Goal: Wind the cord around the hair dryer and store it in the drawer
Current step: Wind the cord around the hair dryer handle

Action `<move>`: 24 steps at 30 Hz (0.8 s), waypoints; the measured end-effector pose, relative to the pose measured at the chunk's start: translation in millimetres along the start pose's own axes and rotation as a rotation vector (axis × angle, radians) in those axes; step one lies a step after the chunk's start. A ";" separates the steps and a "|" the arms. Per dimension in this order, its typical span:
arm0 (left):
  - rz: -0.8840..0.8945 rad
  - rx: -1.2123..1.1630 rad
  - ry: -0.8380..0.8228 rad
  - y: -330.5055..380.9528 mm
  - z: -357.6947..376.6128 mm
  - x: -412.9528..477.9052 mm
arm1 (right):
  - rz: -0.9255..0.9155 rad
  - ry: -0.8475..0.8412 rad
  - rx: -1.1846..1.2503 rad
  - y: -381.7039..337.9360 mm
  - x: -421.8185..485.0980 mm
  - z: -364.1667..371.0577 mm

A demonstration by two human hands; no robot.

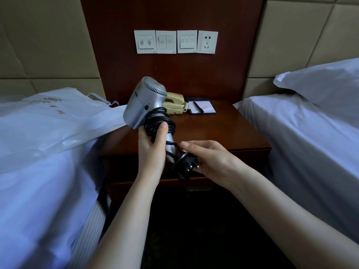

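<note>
- The right hand [211, 160] holds the black plug [186, 165] in its curled fingers; two metal pins show.
- The left hand [153, 150] grips the handle of the silver hair dryer [143, 105], thumb pressing on the loops of the black cord [159, 121] wound around the handle.
- The dryer stands upright above the front of the dark wooden nightstand [223, 131], between both hands and the wall; its round grille is finely perforated.
- The drawer [124, 167] below the top is closed.
- Behind it lie a beige telephone [173, 103] and a notepad [203, 107].
- A wrinkled plastic bag [48, 121] lies on the left bed.
</note>
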State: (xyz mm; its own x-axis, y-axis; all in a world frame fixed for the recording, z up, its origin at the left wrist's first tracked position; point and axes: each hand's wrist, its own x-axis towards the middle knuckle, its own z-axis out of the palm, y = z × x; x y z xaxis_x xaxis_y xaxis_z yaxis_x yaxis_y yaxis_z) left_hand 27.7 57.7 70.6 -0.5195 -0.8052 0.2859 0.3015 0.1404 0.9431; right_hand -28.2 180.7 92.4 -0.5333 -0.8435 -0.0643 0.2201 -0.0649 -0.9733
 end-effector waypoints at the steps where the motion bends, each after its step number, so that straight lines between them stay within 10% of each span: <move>1: 0.014 0.023 -0.013 -0.4 0.5 -0.4 | -0.018 -0.005 -0.037 -0.3 0.7 0.1; 24: -0.277 -0.269 -0.164 2.7 1.1 1.3 | -0.348 -0.247 -0.685 -18.6 -1.2 -21.6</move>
State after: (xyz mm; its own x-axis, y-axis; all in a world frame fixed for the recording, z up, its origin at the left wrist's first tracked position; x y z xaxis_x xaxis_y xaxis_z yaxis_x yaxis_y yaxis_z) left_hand 26.9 57.6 73.7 -0.7244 -0.6856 0.0717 0.3191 -0.2413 0.9165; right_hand -49.4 194.5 105.8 -0.2657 -0.9336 0.2403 -0.5178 -0.0720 -0.8525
